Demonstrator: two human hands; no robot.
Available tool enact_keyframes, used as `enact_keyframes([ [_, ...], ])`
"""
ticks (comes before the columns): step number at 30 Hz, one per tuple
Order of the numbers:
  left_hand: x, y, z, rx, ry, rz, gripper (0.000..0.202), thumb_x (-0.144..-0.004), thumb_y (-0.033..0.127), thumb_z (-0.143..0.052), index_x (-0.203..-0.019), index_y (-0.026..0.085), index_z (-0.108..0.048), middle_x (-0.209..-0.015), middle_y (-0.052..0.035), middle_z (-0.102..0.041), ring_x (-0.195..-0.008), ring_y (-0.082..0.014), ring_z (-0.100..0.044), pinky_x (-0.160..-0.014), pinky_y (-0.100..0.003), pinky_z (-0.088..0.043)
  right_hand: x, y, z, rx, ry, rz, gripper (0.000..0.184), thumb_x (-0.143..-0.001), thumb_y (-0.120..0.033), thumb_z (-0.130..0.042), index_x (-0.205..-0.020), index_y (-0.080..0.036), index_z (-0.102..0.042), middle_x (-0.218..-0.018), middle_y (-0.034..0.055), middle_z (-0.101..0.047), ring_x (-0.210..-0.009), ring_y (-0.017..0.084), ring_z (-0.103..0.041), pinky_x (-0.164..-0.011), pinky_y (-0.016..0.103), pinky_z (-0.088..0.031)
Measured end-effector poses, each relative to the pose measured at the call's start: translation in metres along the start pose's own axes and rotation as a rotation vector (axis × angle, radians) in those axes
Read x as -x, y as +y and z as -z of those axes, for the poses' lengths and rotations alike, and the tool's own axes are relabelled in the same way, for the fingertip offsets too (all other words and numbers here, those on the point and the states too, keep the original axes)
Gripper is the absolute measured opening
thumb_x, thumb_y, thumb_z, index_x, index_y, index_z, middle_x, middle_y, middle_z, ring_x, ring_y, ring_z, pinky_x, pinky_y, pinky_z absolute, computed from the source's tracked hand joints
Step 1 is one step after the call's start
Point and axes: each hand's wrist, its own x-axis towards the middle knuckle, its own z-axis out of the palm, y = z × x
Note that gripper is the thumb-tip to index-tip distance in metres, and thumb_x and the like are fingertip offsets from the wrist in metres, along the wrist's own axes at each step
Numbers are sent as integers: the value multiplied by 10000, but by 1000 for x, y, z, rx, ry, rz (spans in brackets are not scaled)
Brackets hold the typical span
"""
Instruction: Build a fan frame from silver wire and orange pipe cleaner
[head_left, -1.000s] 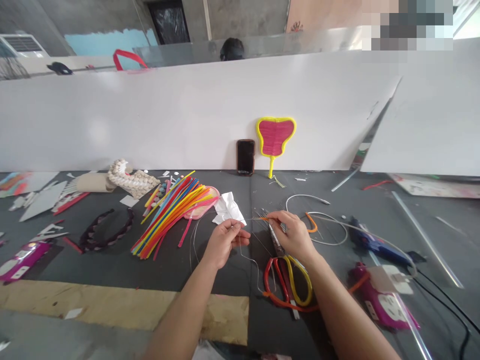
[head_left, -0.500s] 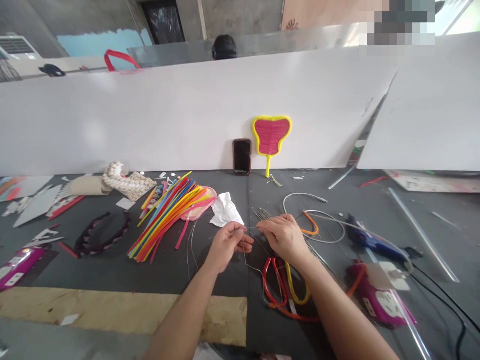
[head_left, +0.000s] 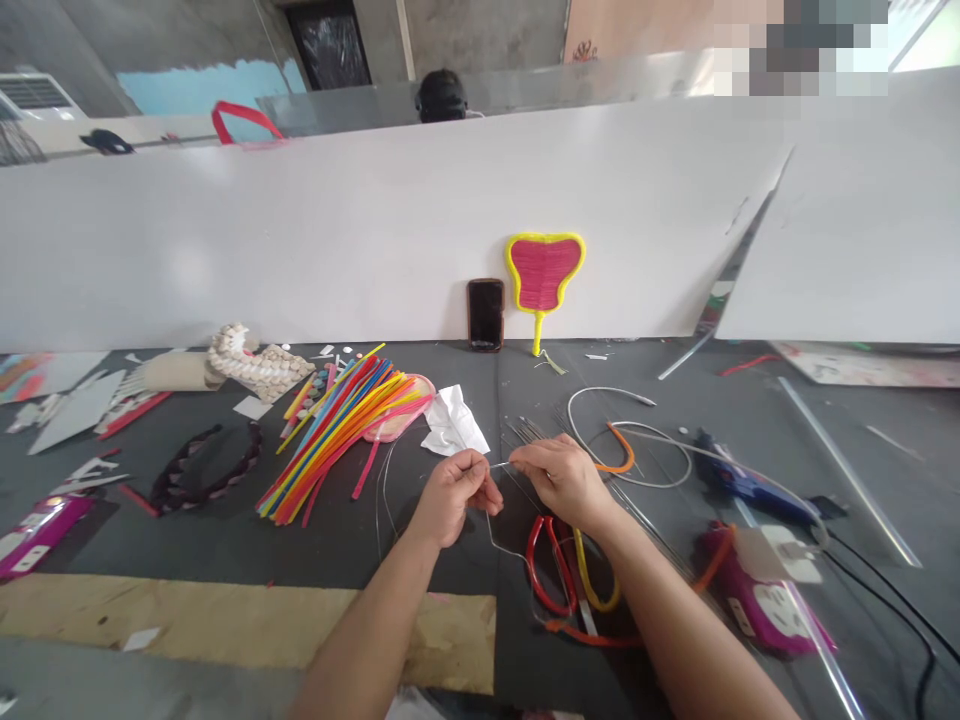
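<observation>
Between my two hands runs a short stretch of thin wire [head_left: 499, 464], just above the dark table. The fingers of my left hand [head_left: 457, 495] are closed in a pinch on it. My right hand [head_left: 559, 475], also closed, pinches it from the other side with thumb and forefinger. Below my left hand the wire hangs down and bends right, toward red looped handles [head_left: 551, 565] and a yellow loop [head_left: 598, 580] lying by my right forearm. Several thin metal rods [head_left: 529, 430] lie behind my right hand, partly hidden by it. A crumpled white paper [head_left: 454, 422] lies behind my left hand.
Bundled colourful strips [head_left: 337, 440] and a dark braided headband [head_left: 202, 480] lie left. A phone [head_left: 486, 315] and a pink-and-yellow fan [head_left: 546, 275] lean on the white partition [head_left: 360, 220]. At right are a blue glue gun [head_left: 750, 480], a purple power strip [head_left: 780, 610] and cables.
My left fingers have curled in from a looser, spread pose into a tighter pinch. My right hand has shifted slightly left. The wire between the hands shows more plainly now.
</observation>
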Motion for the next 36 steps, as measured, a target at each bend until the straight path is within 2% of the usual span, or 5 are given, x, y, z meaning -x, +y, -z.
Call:
enact_keyframes([
  [6,0,4,0,215,-70,111,210,-755,324,-644,-774,135,-554,-634,-21,-632,-507,-113,-588,-558,-294,-543,0,3,0,-44,52,-54,184,-865,-156,-456,-856,-214,-630,-769,10,-696,-707,131,-631,-685,264,-347],
  [14,-1,1,4,406,-144,173,174,-719,229,-686,-735,131,-543,-579,9,-579,-477,-71,-516,-534,-264,-543,0,0,1,-64,29,-46,198,-863,-151,-450,-851,-216,-637,-773,15,-698,-712,135,-631,-679,260,-361],
  [24,2,0,-8,438,-32,80,186,-719,230,-680,-698,162,-508,-577,39,-536,-515,-66,-481,-600,-285,-549,0,-1,-5,-20,8,-19,194,-864,-161,-461,-854,-216,-646,-788,18,-704,-732,132,-640,-680,260,-366],
  [30,0,1,-8,364,-20,127,173,-742,258,-668,-843,139,-593,-743,-28,-635,-634,-108,-580,-644,-318,-552,-1,3,-1,-86,84,-104,178,-867,-186,-462,-854,-216,-637,-768,17,-696,-712,151,-628,-685,259,-417],
  [36,0,2,-5,224,-50,125,172,-725,265,-683,-799,139,-593,-607,-8,-615,-538,-106,-572,-593,-299,-541,0,9,0,-71,103,-119,162,-860,-197,-492,-871,-223,-651,-766,8,-697,-718,149,-631,-686,255,-437],
])
